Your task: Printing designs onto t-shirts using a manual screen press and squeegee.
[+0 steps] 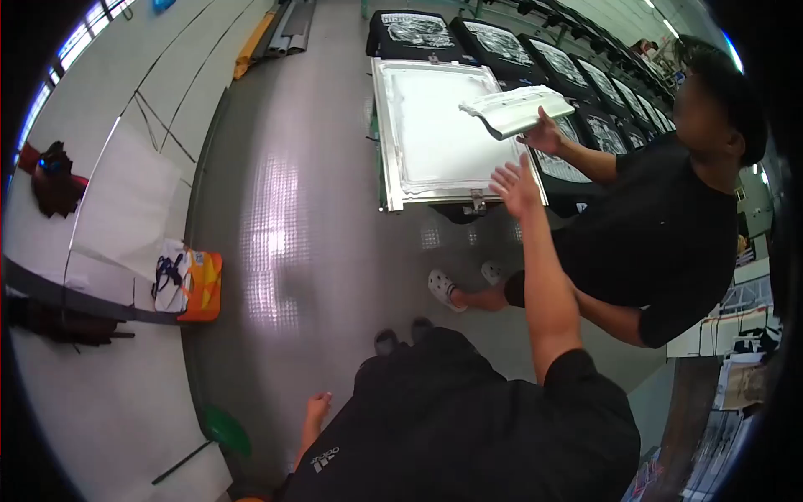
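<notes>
My right hand [519,188] reaches forward with its fingers spread and nothing in it, near the right edge of a screen printing frame [386,138]. White ink coats the mesh inside that metal frame. Just beyond my fingers, a co-worker's hand [545,134] holds a wide squeegee [523,109] smeared with white ink, above the frame's right side. My right hand looks apart from the squeegee. Low at my left side hangs my left hand [316,410], its fingers loosely apart and holding nothing that I can see.
Black shirts with white prints [418,31] lie in rows behind the frame. The co-worker [669,209] stands close on my right. Along the left wall are an orange bag [203,287] and a green dustpan-like thing [227,430]. A grey floor [276,209] runs between.
</notes>
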The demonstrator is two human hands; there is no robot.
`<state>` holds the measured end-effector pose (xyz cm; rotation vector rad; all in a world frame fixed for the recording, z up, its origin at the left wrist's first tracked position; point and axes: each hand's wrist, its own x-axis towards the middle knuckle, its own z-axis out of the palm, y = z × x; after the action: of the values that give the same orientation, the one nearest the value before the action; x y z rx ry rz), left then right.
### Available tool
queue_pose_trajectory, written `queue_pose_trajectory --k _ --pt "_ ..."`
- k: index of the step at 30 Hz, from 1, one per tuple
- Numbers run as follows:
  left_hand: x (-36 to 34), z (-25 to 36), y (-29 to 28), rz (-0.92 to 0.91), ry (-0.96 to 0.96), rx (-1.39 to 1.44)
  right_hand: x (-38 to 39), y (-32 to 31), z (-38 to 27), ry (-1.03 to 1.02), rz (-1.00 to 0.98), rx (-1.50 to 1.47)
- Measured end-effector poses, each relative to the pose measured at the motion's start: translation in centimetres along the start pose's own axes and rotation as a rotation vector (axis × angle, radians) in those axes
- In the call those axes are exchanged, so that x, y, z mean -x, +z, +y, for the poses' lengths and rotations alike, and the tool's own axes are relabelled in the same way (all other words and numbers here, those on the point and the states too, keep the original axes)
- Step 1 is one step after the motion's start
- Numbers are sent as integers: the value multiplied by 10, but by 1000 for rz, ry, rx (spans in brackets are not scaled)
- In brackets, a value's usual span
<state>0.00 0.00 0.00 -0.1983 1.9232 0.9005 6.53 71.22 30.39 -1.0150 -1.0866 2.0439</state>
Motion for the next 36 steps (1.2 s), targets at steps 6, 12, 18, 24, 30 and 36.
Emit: queue_pose_trajectory --k 6,12,18,24,30,36 --pt "-41 41 6 59 4 16 -73 17 -64 -113 129 -248" --pt "-74 145 68 -55 401 -276 -95 -19 -50 -321 -109 -283" --pt "-44 372 221 -510 714 -328 -116 -7 -76 -285 -256 -68" --pt "-63 507 352 -379 897 -172 -269 -23 -134 -408 -181 490" --pt "-64 543 372 -480 604 -257 -391 -5 -186 -740 -143 1541" --pt "-67 558 368 -507 335 -580 -499 -6 -162 -1094 -371 1727"
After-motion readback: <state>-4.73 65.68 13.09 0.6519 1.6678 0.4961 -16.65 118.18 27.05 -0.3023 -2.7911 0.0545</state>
